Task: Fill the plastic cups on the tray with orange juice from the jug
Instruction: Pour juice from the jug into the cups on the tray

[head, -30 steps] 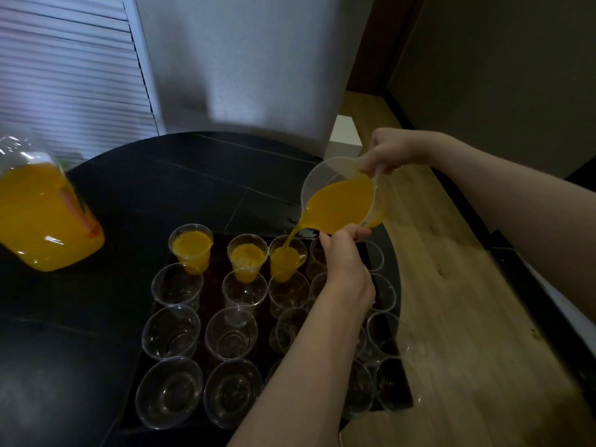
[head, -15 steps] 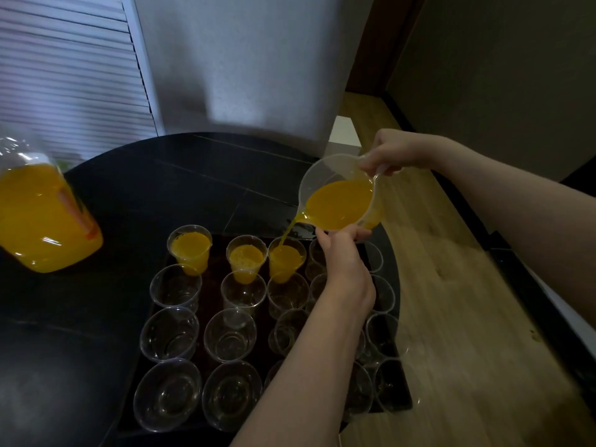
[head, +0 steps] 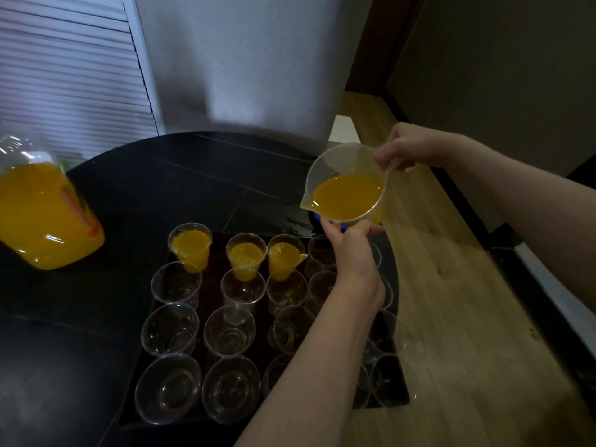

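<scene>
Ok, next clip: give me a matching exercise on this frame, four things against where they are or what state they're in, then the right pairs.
Things:
1. measuring jug
2. big juice bottle
3. third cup in the back row
4. front-left cup

States or places:
A. empty, at the near corner of the tray
B. on the black table, far left
C. filled with juice, on the tray
D. held up beyond the tray, right hand at its handle, left hand under it

Pairs: 1-D, 2-B, 3-C, 4-A
</scene>
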